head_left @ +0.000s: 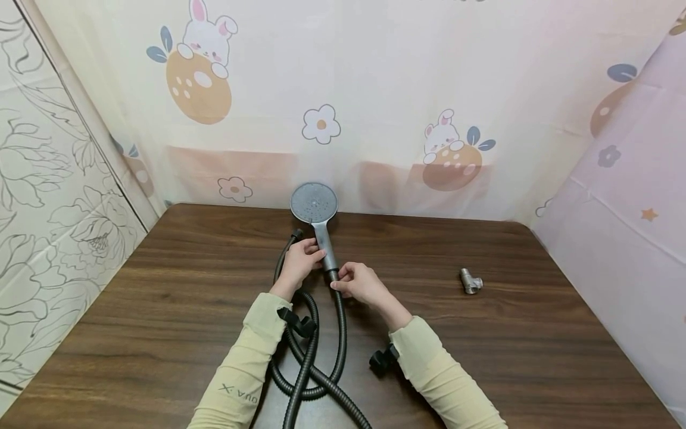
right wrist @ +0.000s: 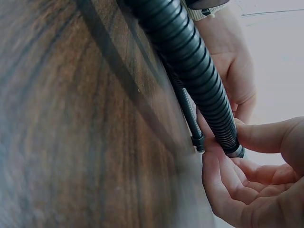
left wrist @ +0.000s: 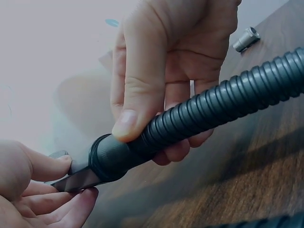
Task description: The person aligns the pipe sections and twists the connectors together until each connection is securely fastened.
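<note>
A grey shower head (head_left: 314, 204) with a round spray face points up at the far side of the table. My left hand (head_left: 300, 262) holds its handle (head_left: 326, 247) between thumb and fingers. Just below, my right hand (head_left: 361, 283) pinches the collar (left wrist: 114, 154) where the black ribbed hose (head_left: 341, 328) meets the handle. In the left wrist view the right thumb presses on the collar, with fingers behind the hose. From there the hose loops down the table between both forearms.
A small silver metal fitting (head_left: 470, 281) lies on the brown wooden table (head_left: 536, 333) to the right. The hose's free end (head_left: 296, 234) lies left of the shower head. A patterned curtain (head_left: 375, 71) hangs behind the table.
</note>
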### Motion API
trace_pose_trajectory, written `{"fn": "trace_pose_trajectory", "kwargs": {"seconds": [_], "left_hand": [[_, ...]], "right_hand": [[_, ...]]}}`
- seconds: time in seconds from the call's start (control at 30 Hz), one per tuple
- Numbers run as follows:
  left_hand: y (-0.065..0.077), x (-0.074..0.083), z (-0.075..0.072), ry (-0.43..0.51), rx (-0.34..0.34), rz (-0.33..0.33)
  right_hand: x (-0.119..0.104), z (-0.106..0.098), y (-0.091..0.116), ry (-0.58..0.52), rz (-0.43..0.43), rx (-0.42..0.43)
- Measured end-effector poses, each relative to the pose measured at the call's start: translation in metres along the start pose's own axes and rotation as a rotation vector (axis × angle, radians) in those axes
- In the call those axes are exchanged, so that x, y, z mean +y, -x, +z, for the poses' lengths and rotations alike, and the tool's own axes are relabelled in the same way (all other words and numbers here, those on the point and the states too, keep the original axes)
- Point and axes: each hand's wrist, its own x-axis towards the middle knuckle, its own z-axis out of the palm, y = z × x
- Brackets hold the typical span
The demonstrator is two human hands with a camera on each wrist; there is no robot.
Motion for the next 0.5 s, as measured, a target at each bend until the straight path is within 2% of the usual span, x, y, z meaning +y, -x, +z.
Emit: {"fn": "trace_pose_trajectory", "kwargs": {"seconds": [0.5], "left_hand": [[-0.0035, -0.0097, 0.0027, 0.011, 0.008, -0.008]], "right_hand": [[0.0030, -0.0012, -0.0028, -0.028, 0.039, -0.019]]}}
